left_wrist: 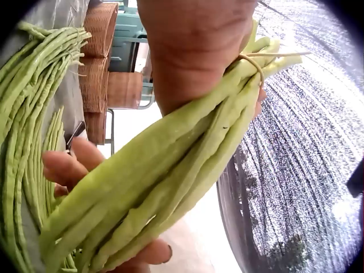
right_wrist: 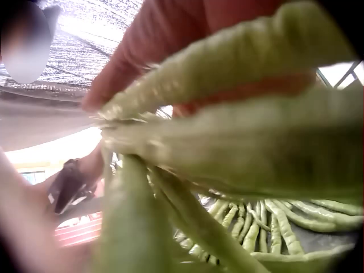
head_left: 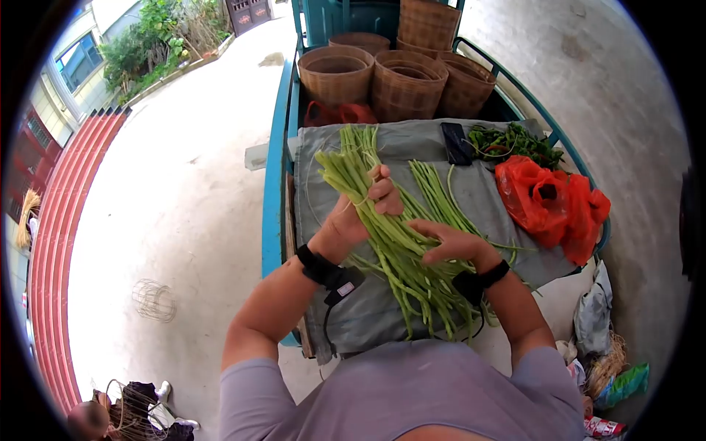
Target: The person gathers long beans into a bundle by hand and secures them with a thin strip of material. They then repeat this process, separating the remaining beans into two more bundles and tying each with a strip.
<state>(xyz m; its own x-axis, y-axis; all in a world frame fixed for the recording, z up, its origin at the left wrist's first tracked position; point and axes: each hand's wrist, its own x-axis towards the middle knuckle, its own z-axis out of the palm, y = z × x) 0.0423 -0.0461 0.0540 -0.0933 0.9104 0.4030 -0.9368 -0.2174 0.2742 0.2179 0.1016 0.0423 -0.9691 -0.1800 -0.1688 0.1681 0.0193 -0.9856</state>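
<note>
A bundle of long green beans [head_left: 386, 239] slants across the front of the grey cloth, cut ends pointing up and left. My left hand [head_left: 346, 224] grips it near the top, fingers wrapped over it. A thin tie [left_wrist: 263, 74] circles the stalks there, one loose end sticking out. Farther down, my right hand [head_left: 457, 244] holds the same beans, with fingers on one side and thumb on the other in the left wrist view. In the right wrist view, close beans hide part of that hand. Another bunch of beans [head_left: 359, 138] lies behind the left hand.
Grey cloth [head_left: 312, 173] covers the load bed of a teal cart [head_left: 273, 213]. More loose beans [head_left: 441, 192] lie to the right. Beyond are woven baskets [head_left: 334, 77], a black item [head_left: 457, 143], green peppers [head_left: 515, 140] and a red plastic bag [head_left: 540, 195].
</note>
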